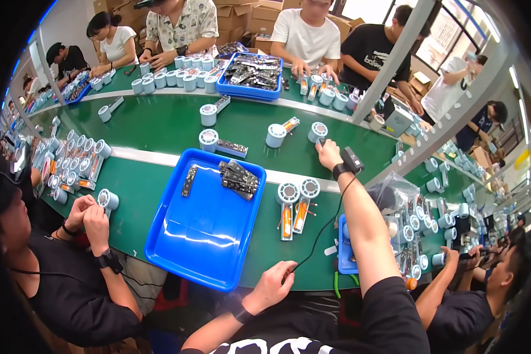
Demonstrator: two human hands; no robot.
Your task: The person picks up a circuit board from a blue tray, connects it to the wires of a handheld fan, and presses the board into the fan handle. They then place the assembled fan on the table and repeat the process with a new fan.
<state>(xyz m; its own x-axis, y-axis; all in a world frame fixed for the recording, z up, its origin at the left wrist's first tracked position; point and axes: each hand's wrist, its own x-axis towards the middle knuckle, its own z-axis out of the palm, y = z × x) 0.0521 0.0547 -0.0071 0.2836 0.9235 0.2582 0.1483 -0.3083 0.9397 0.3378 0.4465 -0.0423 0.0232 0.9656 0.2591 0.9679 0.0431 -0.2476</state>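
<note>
My right hand (329, 154) reaches across the green bench, its fingers closed at the handle end of a light-blue handheld fan (318, 131); the hand hides most of that handle. My left hand (272, 286) is curled near the bench's front edge. A black cable (323, 221) runs down to its fingertips, and whether they grip it is unclear. Between my hands lie two opened fans (287, 193), (309, 188) with orange batteries in their handles. Left of them, a blue tray (197, 236) holds several dark circuit boards (239, 179).
More fans (275, 135), (208, 140) stand on the green belt (159, 127) beyond a metal rail. Co-workers sit at left (71, 265), right (466, 301) and across the belt. At right, a smaller blue tray (347, 259) adjoins many fans and a clear plastic bag (391, 192).
</note>
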